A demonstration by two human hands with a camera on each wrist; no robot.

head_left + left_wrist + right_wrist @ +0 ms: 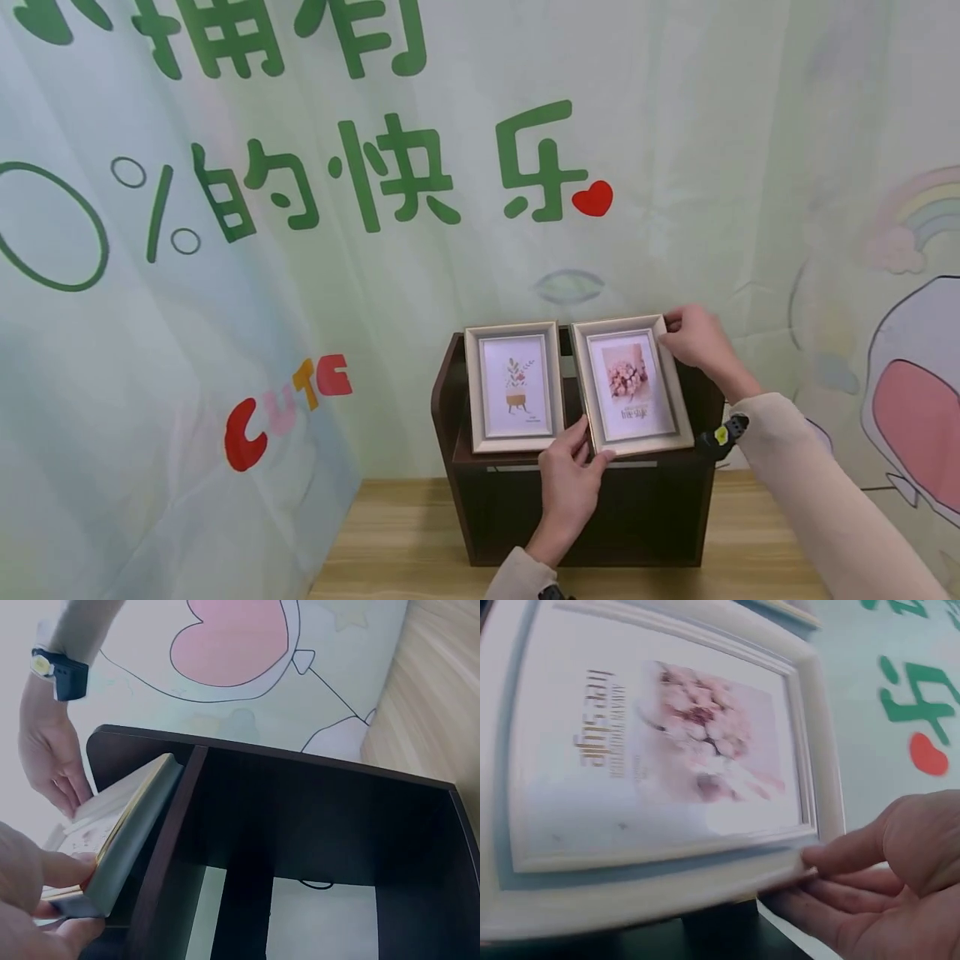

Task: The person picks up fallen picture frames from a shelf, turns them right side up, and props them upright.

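Note:
A picture frame with a pink bouquet print [628, 379] leans, slightly tilted, on the right part of a dark brown shelf [600, 517]. My left hand [567, 479] pinches its lower left corner, thumb on the front. At the upper right corner, my right hand [697, 337] pinches the edge; the right wrist view shows its thumb on the front [847, 851] and the fingers behind. Just left of it stands a second frame with a potted plant print [515, 387], apart from both hands. In the left wrist view the bouquet frame's side edge [139, 836] rests near the shelf's board.
The shelf stands on a wood-grain surface [397, 533], against a printed cloth backdrop [465, 275] with green characters and a red heart [592, 199]. A black wristband [723, 436] is on my right wrist. The shelf's lower compartment has openings at its back.

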